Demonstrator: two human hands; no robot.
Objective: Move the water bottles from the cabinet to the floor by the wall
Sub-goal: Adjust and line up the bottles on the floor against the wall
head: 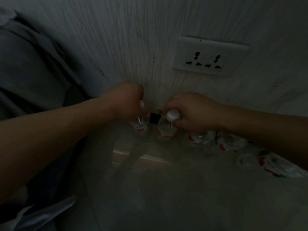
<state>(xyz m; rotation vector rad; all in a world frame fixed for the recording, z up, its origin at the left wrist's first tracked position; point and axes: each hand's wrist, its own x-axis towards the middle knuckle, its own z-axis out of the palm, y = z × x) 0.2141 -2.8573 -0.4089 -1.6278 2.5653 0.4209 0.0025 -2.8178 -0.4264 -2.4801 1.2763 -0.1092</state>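
**Two More Bottles Reach the Wall**

A person crouches at the foot of the wall (133, 47), a bottle in each hand, setting both down on the floor (166, 197) where floor meets wall. The left hand (128, 100) wraps the neck of the left bottle (140, 125), fingers closed around it just under the white cap. The right hand (193, 112) grips the right bottle (165, 129) the same way, fingers clamped near its cap (172, 115). Holding by the neck likely keeps each bottle upright and lets it drop straight into line, tight against the wall. The two stand just beside each other, with a small dark square between them; what it is cannot be told in this dim light.

To the right, along the floor's edge by the wall, lie more bottles (230, 144) with red-and-white labels, partly hidden by the right forearm. At least three can be counted there, though blur makes the number uncertain; some seem to lie on their sides. That makes two bottles in hand and roughly three already placed. One socket (210, 55) sits on the wall above the row. The cabinet is out of sight.
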